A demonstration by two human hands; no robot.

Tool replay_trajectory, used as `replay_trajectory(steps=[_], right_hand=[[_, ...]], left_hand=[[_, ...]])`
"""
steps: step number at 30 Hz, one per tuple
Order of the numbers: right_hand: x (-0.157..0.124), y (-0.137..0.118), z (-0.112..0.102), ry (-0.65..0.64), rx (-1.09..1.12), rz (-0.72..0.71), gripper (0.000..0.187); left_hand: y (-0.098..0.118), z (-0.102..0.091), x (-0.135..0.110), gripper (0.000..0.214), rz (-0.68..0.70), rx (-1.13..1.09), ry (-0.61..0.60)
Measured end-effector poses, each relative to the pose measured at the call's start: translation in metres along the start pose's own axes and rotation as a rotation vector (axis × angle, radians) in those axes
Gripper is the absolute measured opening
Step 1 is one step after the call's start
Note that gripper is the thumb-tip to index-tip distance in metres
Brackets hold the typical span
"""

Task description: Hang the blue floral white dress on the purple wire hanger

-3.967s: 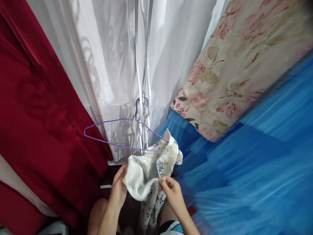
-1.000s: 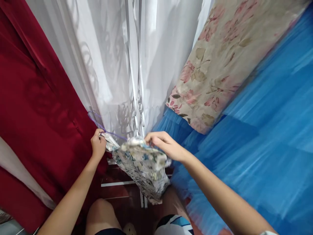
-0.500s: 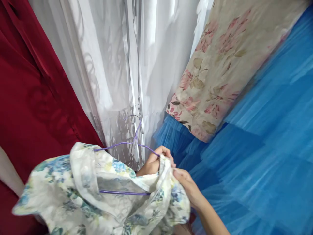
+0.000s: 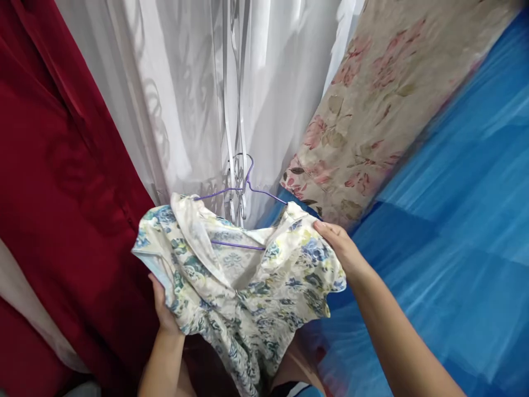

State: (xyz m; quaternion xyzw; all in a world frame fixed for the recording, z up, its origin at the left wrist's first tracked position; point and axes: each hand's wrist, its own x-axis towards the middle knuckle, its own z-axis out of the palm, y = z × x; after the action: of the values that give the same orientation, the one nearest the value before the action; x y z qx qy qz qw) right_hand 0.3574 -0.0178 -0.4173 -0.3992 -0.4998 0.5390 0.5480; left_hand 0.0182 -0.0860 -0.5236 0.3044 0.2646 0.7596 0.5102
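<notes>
Since half a second ago the floral-print garment (image 4: 243,281) has been lifted away from the camera and spread out, and the two hands have parted to its opposite sides; nearest, a bare knee (image 4: 291,366) shows beneath the hanging hem; the left hand (image 4: 163,306) is under the garment's left edge, below the sleeve, its fingers tucked out of sight beneath the cloth it grips; the right hand (image 4: 341,248) holds the right shoulder, fingers pressed together with their tips on the fabric's edge, thumb hidden under it; the garment hangs between them on a purple wire hanger (image 4: 239,218) — its lower bar shows through the open neck, its hook (image 4: 249,165) raised against a white metal grille (image 4: 232,110), though whether it catches there I cannot tell; behind, a sheer white curtain (image 4: 173,99) covers the grille; a deep red curtain (image 4: 53,165) hangs to the left; to the right, a cream cloth printed with pink flowers (image 4: 384,94) lies above blue tulle (image 4: 446,220) — blurred at the far edge.
</notes>
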Motion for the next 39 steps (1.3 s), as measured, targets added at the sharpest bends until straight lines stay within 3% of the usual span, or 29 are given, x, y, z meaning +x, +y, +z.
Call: replay_trajectory(steps=[3, 5, 7, 10, 12, 13, 16, 18, 19, 24, 28, 34, 36, 39], right_hand=[[0.0, 0.003, -0.01, -0.082, -0.079, 0.058, 0.034], [-0.005, 0.013, -0.015, -0.047, -0.179, 0.012, 0.034], [-0.014, 0.033, -0.009, 0.169, -0.31, -0.204, 0.036], [-0.042, 0.076, 0.02, 0.699, -0.387, -0.632, 0.044], [-0.065, 0.109, 0.048, 0.859, -0.269, -0.678, 0.029], [-0.076, 0.125, 0.063, 0.788, -0.254, -0.59, 0.02], [-0.094, 0.163, 0.104, 0.206, -0.293, -0.188, 0.022], [-0.094, 0.175, 0.123, -0.011, -0.304, -0.05, 0.024], [-0.092, 0.178, 0.129, -0.055, -0.312, -0.025, 0.023], [-0.081, 0.182, 0.137, -0.094, -0.331, 0.031, 0.019], [-0.084, 0.188, 0.14, -0.15, -0.161, 0.098, 0.02], [-0.083, 0.191, 0.144, -0.006, 0.067, 0.102, 0.021], [-0.083, 0.187, 0.139, 0.027, 0.088, 0.122, 0.024], [-0.088, 0.183, 0.129, 0.043, 0.099, 0.167, 0.03]], left_hand=[[0.0, -0.018, -0.018, 0.078, -0.043, 0.199, 0.18], [-0.007, -0.021, -0.026, 0.08, -0.111, 0.369, 0.192], [-0.016, -0.019, -0.031, 0.072, -0.132, 0.436, 0.221], [-0.029, -0.018, -0.034, 0.057, -0.071, 0.433, 0.364], [-0.034, -0.019, -0.036, 0.053, -0.035, 0.446, 0.418], [-0.036, -0.019, -0.037, 0.053, -0.034, 0.457, 0.425], [-0.035, -0.019, -0.043, 0.054, -0.031, 0.476, 0.428], [-0.031, -0.015, -0.048, 0.054, -0.022, 0.483, 0.434], [-0.03, -0.013, -0.051, 0.054, -0.018, 0.488, 0.438], [-0.027, -0.007, -0.063, 0.054, -0.045, 0.483, 0.45], [-0.033, -0.009, -0.072, 0.055, -0.09, 0.498, 0.415], [-0.036, 0.003, -0.081, 0.051, -0.093, 0.588, 0.372], [-0.035, 0.004, -0.079, 0.048, 0.008, 0.633, 0.397], [-0.042, -0.005, -0.073, 0.056, 0.516, 0.725, 0.539]])
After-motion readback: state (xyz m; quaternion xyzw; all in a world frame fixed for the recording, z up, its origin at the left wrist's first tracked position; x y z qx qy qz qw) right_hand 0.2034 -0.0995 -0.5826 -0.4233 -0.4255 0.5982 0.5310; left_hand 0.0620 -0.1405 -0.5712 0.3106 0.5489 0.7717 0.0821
